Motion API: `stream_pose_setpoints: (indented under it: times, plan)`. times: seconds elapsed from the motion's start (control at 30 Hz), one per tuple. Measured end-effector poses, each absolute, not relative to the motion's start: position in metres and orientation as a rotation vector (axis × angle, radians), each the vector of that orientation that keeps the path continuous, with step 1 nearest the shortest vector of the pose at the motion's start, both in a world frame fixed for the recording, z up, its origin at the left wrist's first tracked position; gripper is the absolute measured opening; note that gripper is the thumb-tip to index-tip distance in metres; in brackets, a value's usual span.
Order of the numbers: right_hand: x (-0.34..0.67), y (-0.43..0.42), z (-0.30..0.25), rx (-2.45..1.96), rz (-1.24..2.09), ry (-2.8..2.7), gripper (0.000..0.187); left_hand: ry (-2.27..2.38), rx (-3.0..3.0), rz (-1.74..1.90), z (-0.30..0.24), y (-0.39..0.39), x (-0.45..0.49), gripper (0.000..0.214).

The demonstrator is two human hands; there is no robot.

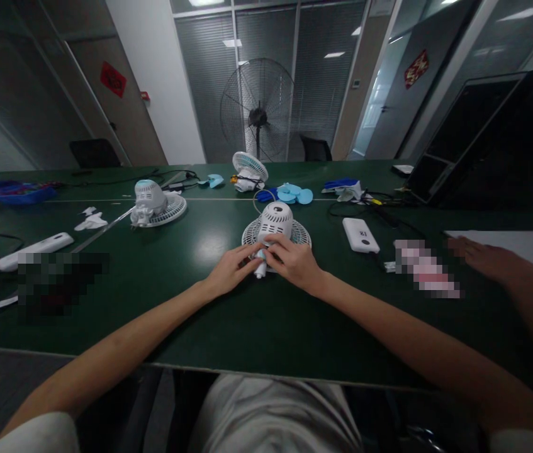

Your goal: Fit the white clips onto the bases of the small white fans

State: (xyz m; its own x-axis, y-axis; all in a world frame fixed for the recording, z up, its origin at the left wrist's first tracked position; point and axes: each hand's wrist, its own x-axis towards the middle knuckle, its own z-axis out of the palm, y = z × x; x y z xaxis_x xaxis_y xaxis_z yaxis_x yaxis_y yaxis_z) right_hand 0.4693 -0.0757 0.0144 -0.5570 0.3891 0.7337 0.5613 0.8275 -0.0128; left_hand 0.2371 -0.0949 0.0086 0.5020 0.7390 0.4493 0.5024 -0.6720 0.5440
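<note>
A small white fan (276, 219) lies grille-down on the green table (190, 327) before me, its vented motor housing facing up. My left hand (233, 269) pinches the fan's white neck piece, which has a light blue bit on it, from the left. From the right, my right hand (298, 264) closes its fingers on the same piece, close under the housing. Fingertips of both hands nearly meet there and hide part of the joint. The white end of the neck piece (260, 270) sticks out below them, toward me.
Another white fan (150, 204) lies to the left, and a third fan (250, 171) stands farther back. Light blue fan blades (294, 193) rest behind mine. A white power bank (360, 235) lies to the right. Another person's hand (488, 257) rests at far right.
</note>
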Motion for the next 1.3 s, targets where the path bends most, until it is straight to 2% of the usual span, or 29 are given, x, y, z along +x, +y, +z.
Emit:
stream_pose_setpoints:
  times: [0.1,0.2,0.27,0.47,0.63,0.83,1.07,1.2,1.3]
  plan:
    - [0.479,-0.072,0.015,-0.584,-0.215,-2.288,0.021,1.018,2.406,0.973,0.009,-0.095,0.237,0.045]
    - [0.492,-0.064,0.015,-0.444,-0.192,-2.358,0.035,1.005,2.403,0.990,0.008,-0.095,0.236,0.044]
    - [0.495,-0.060,0.014,-0.421,-0.218,-2.369,0.038,1.006,2.398,1.003,0.007,-0.094,0.236,0.043]
    - [0.478,-0.068,0.015,-0.577,-0.280,-2.309,0.023,1.022,2.388,0.981,0.007,-0.095,0.237,0.044]
    - [0.474,-0.074,0.017,-0.666,-0.269,-2.267,0.022,1.020,2.380,0.988,0.006,-0.094,0.236,0.045]
    - [0.494,-0.058,0.009,-0.428,-0.252,-2.370,0.040,0.961,2.251,1.002,0.002,-0.089,0.235,0.045]
    - [0.479,-0.065,0.011,-0.590,-0.327,-2.298,0.023,0.953,2.240,1.021,0.003,-0.091,0.239,0.043]
    - [0.469,-0.077,0.016,-0.754,-0.298,-2.217,0.025,0.965,2.261,1.030,0.002,-0.091,0.239,0.045]
    - [0.476,-0.075,0.018,-0.703,-0.205,-2.247,0.024,0.945,2.215,1.019,0.002,-0.091,0.239,0.045]
